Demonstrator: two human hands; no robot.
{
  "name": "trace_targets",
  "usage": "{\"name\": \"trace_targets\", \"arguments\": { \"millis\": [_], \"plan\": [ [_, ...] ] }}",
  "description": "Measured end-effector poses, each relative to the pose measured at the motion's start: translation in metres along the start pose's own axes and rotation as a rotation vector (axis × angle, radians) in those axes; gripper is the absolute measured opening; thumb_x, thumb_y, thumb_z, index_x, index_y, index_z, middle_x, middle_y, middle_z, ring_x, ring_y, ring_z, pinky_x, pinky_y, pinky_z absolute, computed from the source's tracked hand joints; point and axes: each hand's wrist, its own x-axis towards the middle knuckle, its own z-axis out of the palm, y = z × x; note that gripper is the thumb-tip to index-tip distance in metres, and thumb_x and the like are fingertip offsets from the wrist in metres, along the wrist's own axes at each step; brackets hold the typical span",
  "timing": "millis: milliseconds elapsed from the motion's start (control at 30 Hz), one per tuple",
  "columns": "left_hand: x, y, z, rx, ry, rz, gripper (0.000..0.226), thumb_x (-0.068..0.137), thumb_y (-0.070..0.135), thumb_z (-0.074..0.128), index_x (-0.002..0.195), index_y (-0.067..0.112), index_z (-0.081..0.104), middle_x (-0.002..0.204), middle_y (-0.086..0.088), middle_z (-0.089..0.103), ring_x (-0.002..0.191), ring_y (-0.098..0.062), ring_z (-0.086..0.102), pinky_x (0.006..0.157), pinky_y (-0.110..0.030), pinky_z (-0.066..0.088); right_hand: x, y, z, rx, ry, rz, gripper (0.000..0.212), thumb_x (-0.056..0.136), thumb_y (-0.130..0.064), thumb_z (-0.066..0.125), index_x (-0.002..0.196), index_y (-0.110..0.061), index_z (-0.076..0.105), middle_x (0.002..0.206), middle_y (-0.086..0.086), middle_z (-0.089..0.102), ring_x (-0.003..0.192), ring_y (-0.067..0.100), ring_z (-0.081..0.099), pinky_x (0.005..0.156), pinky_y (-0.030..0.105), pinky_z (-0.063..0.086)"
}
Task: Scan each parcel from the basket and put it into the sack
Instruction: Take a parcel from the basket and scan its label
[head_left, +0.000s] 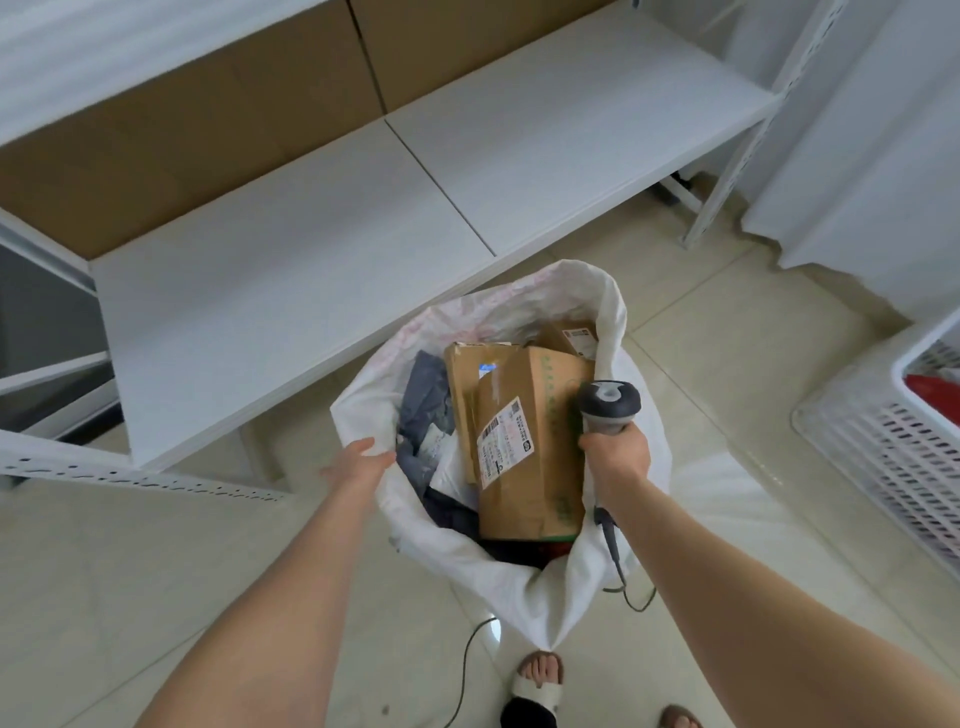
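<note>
- The left hand (358, 460) has its fingers stretched almost straight and holds nothing; it lies at the near-left rim of the white sack (467, 564). I cannot tell whether the thumb touches the cloth.
- The right hand (615, 452) is wrapped tight round the handle of a grey scanner (609, 401), whose head stands above the fist, over the sack's right edge.
- The scanner's cable (612, 551) hangs from under the right hand and runs down outside the sack.
- Between the two hands, inside the sack, a large cardboard parcel (524, 457) stands on end with a white label facing up, just left of the right hand.
- Beyond it lie a second cardboard box (470, 371) and a smaller box (571, 335), farther from both hands.
- Grey mailer bags (426, 400) fill the sack just beyond the left hand's fingertips.
- The white basket (883, 447) stands well to the right of the right hand, with something red (930, 392) in it.
- A white shelf (311, 260) lies beyond both hands.
</note>
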Motion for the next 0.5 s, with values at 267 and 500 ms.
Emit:
{"name": "trace_targets", "arguments": {
  "millis": [267, 500],
  "plan": [
    [-0.011, 0.042, 0.016, -0.322, 0.018, 0.008, 0.053, 0.093, 0.0, 0.045, 0.141, 0.023, 0.045, 0.148, -0.01, 0.038, 0.126, -0.034, 0.047, 0.105, -0.041, 0.041, 0.005, -0.01, -0.017, 0.038, 0.071, 0.04, 0.021, 0.089, -0.01, 0.061, 0.11, -0.008, 0.057, 0.092, 0.009, 0.058, 0.089, 0.029, 0.058, 0.082, 0.038, 0.051],
    [-0.12, 0.118, -0.038, -0.316, 0.214, 0.301, 0.044, 0.092, -0.004, 0.041, 0.126, 0.015, 0.062, 0.138, -0.007, 0.053, 0.114, -0.024, 0.054, 0.078, -0.013, 0.034, -0.055, -0.079, -0.07, 0.193, 0.172, -0.056, 0.017, 0.089, -0.008, 0.058, 0.106, -0.011, 0.057, 0.08, 0.003, 0.054, 0.069, 0.019, 0.053, 0.064, 0.032, 0.042]
  ]
}}
